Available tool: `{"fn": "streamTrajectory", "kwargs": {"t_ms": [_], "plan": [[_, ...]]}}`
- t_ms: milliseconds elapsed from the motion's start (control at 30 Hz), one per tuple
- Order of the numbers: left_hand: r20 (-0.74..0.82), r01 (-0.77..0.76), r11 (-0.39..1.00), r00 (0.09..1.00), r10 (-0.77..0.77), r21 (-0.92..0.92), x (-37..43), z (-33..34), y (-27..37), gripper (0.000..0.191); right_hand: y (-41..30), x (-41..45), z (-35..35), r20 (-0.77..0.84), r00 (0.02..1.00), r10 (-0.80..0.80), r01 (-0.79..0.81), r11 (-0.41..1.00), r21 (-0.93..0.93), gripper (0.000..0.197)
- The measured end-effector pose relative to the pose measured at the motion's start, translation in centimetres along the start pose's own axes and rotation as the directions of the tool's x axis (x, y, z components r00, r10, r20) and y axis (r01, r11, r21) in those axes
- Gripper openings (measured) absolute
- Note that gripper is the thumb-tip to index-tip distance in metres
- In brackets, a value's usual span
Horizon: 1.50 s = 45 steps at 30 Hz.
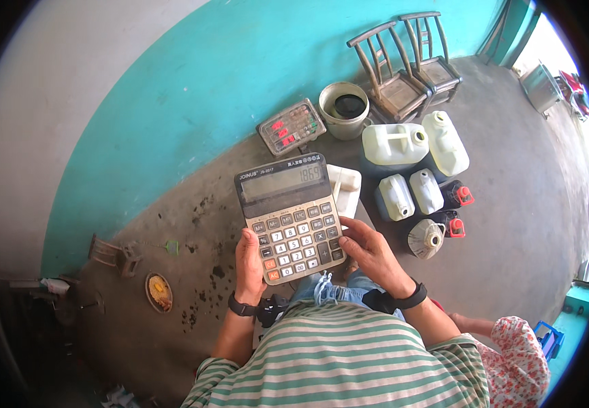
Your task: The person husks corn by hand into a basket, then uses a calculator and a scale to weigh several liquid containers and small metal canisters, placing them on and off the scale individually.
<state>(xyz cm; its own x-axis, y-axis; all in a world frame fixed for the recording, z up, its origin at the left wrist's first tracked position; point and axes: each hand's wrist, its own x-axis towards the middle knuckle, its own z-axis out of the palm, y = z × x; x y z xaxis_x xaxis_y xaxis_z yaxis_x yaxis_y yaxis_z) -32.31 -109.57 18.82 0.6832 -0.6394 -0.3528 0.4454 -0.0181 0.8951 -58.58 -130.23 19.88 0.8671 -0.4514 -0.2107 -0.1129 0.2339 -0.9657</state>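
A large JOINUS desk calculator (pixel 293 224) with a gold key panel and dark top is held up in front of me, its display lit with digits. My left hand (pixel 250 268) grips its lower left edge, thumb along the front and fingers hidden behind. At the right edge is my right hand (pixel 376 252), its thumb over the right-hand key column and its forefinger against the side. Just behind the calculator stands a digital scale's display (pixel 292 127) with red figures. A white plastic jug (pixel 344 188) is partly covered by the calculator.
Several plastic jerrycans (pixel 395 148) of dark liquid stand on the concrete floor to the right. A bucket (pixel 344 127) and wooden chairs (pixel 399 94) line the turquoise wall. At left are a plate of yellow food (pixel 159 293) and a small stool (pixel 128 259). A person's floral sleeve (pixel 518 339) is close at right.
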Motion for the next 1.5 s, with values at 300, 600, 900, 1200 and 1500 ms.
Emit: {"fn": "streamTrajectory", "kwargs": {"t_ms": [300, 600, 900, 1200, 1500], "plan": [[-0.055, 0.015, 1.000, 0.998, -0.014, 0.020, -1.4, 1.6, 0.9, 0.090, -1.7, 0.6, 0.8, -0.054, 0.997, 0.056, -0.055, 0.998, 0.034, 0.064], [-0.089, 0.040, 0.999, 0.995, -0.038, 0.017, -1.3, 2.1, 0.7, 0.088, 0.0, 1.7, -0.5, -0.084, 0.996, 0.034, -0.038, 0.998, -0.044, 0.086], [-0.286, -0.074, 0.997, 0.956, 0.070, -0.004, -3.2, 1.3, 0.6, 0.084, 1.2, 2.6, 1.1, 0.045, 0.999, 0.021, -0.012, 0.979, -0.205, 0.121], [-0.265, -0.339, 0.941, 0.907, 0.326, -0.002, -4.8, 1.1, -0.5, 0.058, -1.3, 5.3, 5.2, 0.172, 0.967, -0.188, 0.241, 0.894, -0.377, 0.132], [-0.334, -0.446, 0.889, 0.827, 0.452, 0.099, -8.5, -2.9, -0.3, 0.061, -2.7, 6.2, 10.6, 0.289, 0.944, -0.161, 0.250, 0.919, -0.305, 0.131]]}}
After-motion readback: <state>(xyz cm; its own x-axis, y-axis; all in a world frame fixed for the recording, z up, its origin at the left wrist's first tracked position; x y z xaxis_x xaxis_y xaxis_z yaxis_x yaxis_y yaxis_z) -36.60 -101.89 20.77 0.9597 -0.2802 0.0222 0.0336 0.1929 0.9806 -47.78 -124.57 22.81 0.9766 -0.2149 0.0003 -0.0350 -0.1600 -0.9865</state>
